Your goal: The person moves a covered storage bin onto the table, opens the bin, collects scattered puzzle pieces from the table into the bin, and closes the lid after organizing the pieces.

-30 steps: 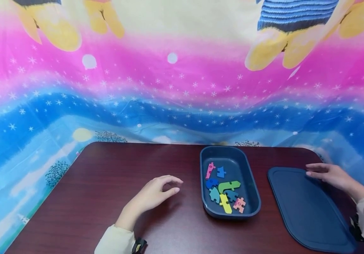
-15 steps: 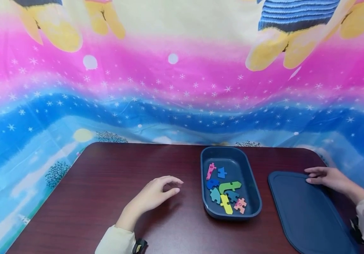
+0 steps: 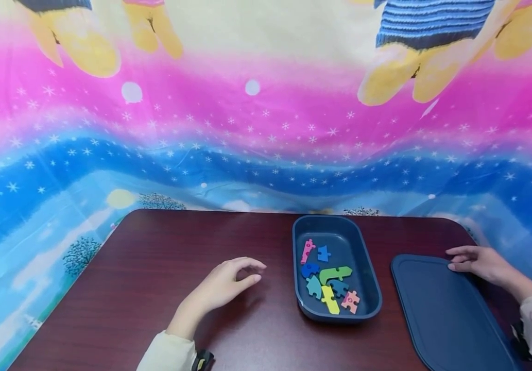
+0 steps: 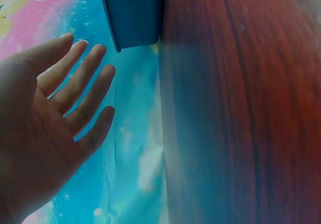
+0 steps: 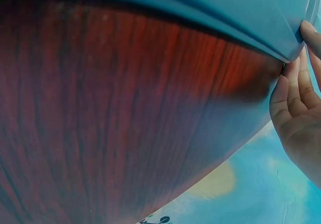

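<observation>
At the right, my right hand (image 3: 485, 264) pinches the far right corner of a flat dark blue lid (image 3: 446, 304). The right wrist view has the thumb on top of the lid (image 5: 225, 8) and the fingers at its edge. My left hand (image 3: 221, 286) hovers over the table with relaxed fingers, holding nothing. To its right stands a deep dark blue box (image 3: 346, 245) without its cover. Inside lie several puzzle pieces, among them a green piece (image 3: 335, 273), a yellow piece (image 3: 330, 301), a pink piece (image 3: 308, 251) and an orange piece (image 3: 351, 302).
The dark red-brown wooden table (image 3: 154, 288) has rounded far corners. Behind it and along both sides hangs a colourful printed cloth (image 3: 256, 129). A narrow strip of tabletop separates the box from the lid.
My right hand and the lid have shifted slightly toward me. The left hand, the box and its pieces stay where they were.
</observation>
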Motion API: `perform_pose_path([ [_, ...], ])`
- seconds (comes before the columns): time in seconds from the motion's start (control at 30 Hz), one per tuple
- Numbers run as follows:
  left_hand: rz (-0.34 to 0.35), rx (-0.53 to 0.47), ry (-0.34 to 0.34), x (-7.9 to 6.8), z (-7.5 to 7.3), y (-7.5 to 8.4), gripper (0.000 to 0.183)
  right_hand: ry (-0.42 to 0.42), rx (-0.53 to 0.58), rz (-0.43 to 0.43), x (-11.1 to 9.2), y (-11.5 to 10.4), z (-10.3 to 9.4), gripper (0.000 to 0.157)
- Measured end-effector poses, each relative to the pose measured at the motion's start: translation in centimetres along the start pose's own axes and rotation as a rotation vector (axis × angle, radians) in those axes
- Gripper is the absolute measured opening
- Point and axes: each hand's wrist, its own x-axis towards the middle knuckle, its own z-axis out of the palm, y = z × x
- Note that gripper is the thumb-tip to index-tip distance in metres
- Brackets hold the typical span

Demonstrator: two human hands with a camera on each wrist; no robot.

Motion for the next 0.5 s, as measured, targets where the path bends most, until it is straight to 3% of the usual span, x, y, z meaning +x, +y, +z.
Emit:
perform_pose_path([
  [0.5, -0.015, -0.011, -0.013, 0.08, 0.08, -0.14, 0.029, 0.002, -0.017, -0.011, -0.11, -0.03, -0.25, 0.051],
])
